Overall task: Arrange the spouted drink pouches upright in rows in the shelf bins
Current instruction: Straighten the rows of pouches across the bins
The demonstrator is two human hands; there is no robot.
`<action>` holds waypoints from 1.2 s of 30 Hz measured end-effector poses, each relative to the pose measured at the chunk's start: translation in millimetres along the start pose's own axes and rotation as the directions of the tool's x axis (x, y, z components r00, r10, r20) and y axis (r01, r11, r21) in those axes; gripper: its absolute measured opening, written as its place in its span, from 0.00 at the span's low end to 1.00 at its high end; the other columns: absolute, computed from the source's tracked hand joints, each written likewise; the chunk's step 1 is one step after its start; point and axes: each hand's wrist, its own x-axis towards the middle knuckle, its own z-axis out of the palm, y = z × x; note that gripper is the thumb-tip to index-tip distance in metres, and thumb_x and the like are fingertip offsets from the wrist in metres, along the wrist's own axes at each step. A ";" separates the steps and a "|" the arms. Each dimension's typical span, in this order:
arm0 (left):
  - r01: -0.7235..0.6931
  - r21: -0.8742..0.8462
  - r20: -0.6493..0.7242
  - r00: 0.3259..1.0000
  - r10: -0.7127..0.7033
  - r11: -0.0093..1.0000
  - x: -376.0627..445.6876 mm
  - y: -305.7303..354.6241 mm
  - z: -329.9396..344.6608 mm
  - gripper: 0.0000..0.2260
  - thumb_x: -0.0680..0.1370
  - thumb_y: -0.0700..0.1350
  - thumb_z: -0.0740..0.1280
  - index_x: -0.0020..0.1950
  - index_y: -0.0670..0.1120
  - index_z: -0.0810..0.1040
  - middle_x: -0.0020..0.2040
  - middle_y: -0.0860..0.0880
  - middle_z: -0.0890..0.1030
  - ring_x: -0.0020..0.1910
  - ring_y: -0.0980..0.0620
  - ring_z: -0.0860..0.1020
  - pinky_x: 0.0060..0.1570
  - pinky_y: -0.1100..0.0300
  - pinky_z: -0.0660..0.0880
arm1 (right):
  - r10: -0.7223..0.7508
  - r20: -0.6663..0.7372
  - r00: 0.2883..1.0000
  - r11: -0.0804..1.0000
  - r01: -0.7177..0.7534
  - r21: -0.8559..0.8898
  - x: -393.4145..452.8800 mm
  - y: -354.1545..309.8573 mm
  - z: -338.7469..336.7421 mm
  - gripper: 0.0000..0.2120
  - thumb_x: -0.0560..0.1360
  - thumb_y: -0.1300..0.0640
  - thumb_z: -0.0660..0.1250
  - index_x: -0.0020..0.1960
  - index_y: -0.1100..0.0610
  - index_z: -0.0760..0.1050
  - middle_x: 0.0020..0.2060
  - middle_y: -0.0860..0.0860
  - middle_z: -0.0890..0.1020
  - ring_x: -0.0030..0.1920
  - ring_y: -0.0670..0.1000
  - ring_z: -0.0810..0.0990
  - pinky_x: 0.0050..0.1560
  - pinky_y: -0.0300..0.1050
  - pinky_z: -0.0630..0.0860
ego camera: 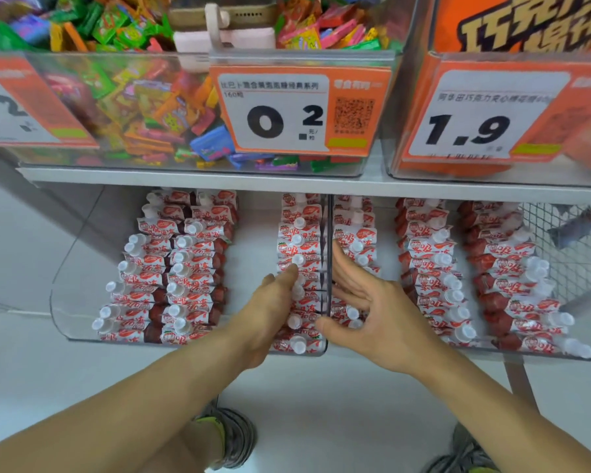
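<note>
**Clerk:** Item: spouted drink pouches (299, 268), red and white, white screw caps. Where did you have them?

**Checker:** In two clear shelf bins on the lower shelf, under the candy bin (116, 107). The left bin (58, 302) held two rows at its left side and one row against the divider wall (329, 261), with a bare strip between. The right bin (526, 355) held three rows, mostly upright, caps up.

**Clerk:** Your hands?

**Checker:** Your left hand (270, 308) lay flat along the row beside the divider, fingers straight and pressed together, touching the caps. Your right hand (372, 302) was spread over the first row across the divider, thumb low near the front pouches, curled round nothing that I could see.

**Clerk:** Handling?

**Checker:** By judgement: light, soft-sided, glossy film, likely slippery and prone to slump against each other. The cap and neck looked the only stiff part, so you'd best take hold there, or square a whole row with flat palms.
</note>
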 end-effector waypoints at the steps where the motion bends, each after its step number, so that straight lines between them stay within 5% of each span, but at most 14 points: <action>1: 0.006 0.004 0.007 1.000 -0.006 1.000 1.7 -1.0 1.3 0.29 0.71 0.68 0.62 0.65 0.51 0.72 0.59 0.49 0.80 0.52 0.49 0.78 0.64 0.43 0.72 | 0.001 0.002 1.000 1.000 -0.001 -0.005 0.2 -0.5 0.5 0.48 0.71 0.54 0.77 0.80 0.39 0.50 0.73 0.34 0.68 0.70 0.35 0.68 0.69 0.37 0.69; 4: 0.018 -0.004 0.034 0.999 -0.018 1.000 -0.5 1.6 4.3 0.34 0.63 0.70 0.61 0.64 0.52 0.71 0.59 0.49 0.81 0.58 0.45 0.79 0.63 0.43 0.71 | 0.014 0.002 1.000 1.000 -0.014 -0.025 0.7 -0.8 1.6 0.48 0.71 0.54 0.76 0.80 0.39 0.49 0.72 0.34 0.68 0.70 0.34 0.68 0.69 0.35 0.69; 11: 0.014 0.091 0.091 0.996 -0.022 0.996 -29.4 16.9 -4.8 0.35 0.67 0.71 0.61 0.67 0.51 0.72 0.61 0.51 0.80 0.58 0.48 0.78 0.66 0.48 0.69 | 0.047 0.034 0.998 0.998 -0.049 0.038 -2.9 -5.8 -1.0 0.48 0.72 0.57 0.77 0.79 0.39 0.51 0.70 0.28 0.68 0.71 0.34 0.66 0.73 0.38 0.65; 15: -0.267 0.463 0.076 0.962 0.262 0.845 -65.7 27.9 -35.4 0.19 0.81 0.55 0.60 0.70 0.51 0.70 0.66 0.55 0.73 0.60 0.56 0.73 0.55 0.63 0.63 | 0.120 -0.024 0.992 0.992 -0.119 0.051 -7.1 -20.9 -7.7 0.45 0.69 0.48 0.77 0.79 0.44 0.58 0.74 0.42 0.69 0.72 0.41 0.70 0.72 0.47 0.69; 18: -0.472 0.579 -0.021 0.807 0.590 0.665 -88.9 34.5 -80.9 0.09 0.79 0.52 0.64 0.58 0.54 0.79 0.51 0.56 0.83 0.44 0.64 0.79 0.40 0.69 0.71 | -0.002 -0.290 0.957 0.995 -0.027 -0.093 -7.9 -51.9 -1.4 0.28 0.74 0.52 0.74 0.71 0.43 0.70 0.64 0.43 0.77 0.60 0.40 0.79 0.59 0.39 0.78; 21: -0.329 0.738 -0.169 0.755 0.633 0.589 -94.3 35.7 -126.8 0.10 0.78 0.53 0.65 0.56 0.52 0.78 0.47 0.55 0.82 0.44 0.56 0.81 0.42 0.60 0.75 | -0.151 -0.326 0.933 0.987 0.126 -0.095 5.0 -84.6 27.6 0.14 0.76 0.60 0.71 0.59 0.48 0.76 0.52 0.45 0.82 0.49 0.43 0.83 0.48 0.37 0.80; 23: -0.160 0.846 -0.142 0.851 0.505 0.508 -87.7 31.7 -150.6 0.18 0.77 0.59 0.64 0.59 0.49 0.77 0.51 0.53 0.82 0.49 0.50 0.80 0.50 0.55 0.76 | -0.092 -0.150 0.984 0.993 0.080 -0.083 25.5 -94.5 54.8 0.12 0.76 0.60 0.71 0.57 0.50 0.76 0.52 0.46 0.82 0.48 0.44 0.83 0.47 0.39 0.80; 26: -0.136 0.863 -0.027 0.949 0.314 0.486 -67.0 20.4 -167.8 0.20 0.74 0.64 0.65 0.47 0.47 0.79 0.41 0.51 0.84 0.42 0.51 0.81 0.49 0.51 0.78 | 0.180 0.083 0.980 0.973 -0.165 -0.159 63.8 -91.7 87.9 0.26 0.73 0.53 0.76 0.67 0.50 0.70 0.64 0.50 0.77 0.56 0.49 0.81 0.52 0.43 0.78; 30: -0.233 0.776 0.058 0.952 0.301 0.586 -43.7 10.1 -176.4 0.18 0.71 0.65 0.68 0.42 0.51 0.80 0.36 0.52 0.80 0.38 0.51 0.78 0.43 0.55 0.76 | 0.400 0.189 0.897 0.905 -0.352 -0.239 96.0 -91.0 110.8 0.50 0.68 0.54 0.80 0.79 0.51 0.53 0.75 0.54 0.67 0.69 0.54 0.72 0.63 0.47 0.73; 33: -0.306 0.635 0.184 0.952 0.245 0.710 -39.0 7.0 -174.3 0.17 0.69 0.66 0.70 0.49 0.56 0.81 0.42 0.56 0.82 0.44 0.53 0.78 0.47 0.55 0.75 | 0.495 0.297 0.817 0.869 -0.455 -0.195 101.9 -89.1 120.4 0.53 0.68 0.64 0.79 0.81 0.51 0.47 0.75 0.56 0.66 0.62 0.57 0.77 0.59 0.48 0.79; 36: -0.397 0.423 0.234 0.916 0.325 0.815 -40.9 2.1 -166.4 0.09 0.72 0.50 0.76 0.48 0.53 0.79 0.46 0.54 0.85 0.50 0.53 0.82 0.49 0.59 0.79 | 0.551 0.348 0.759 0.830 -0.540 -0.137 103.9 -79.1 124.3 0.56 0.68 0.69 0.78 0.81 0.52 0.44 0.72 0.62 0.69 0.54 0.60 0.84 0.56 0.52 0.81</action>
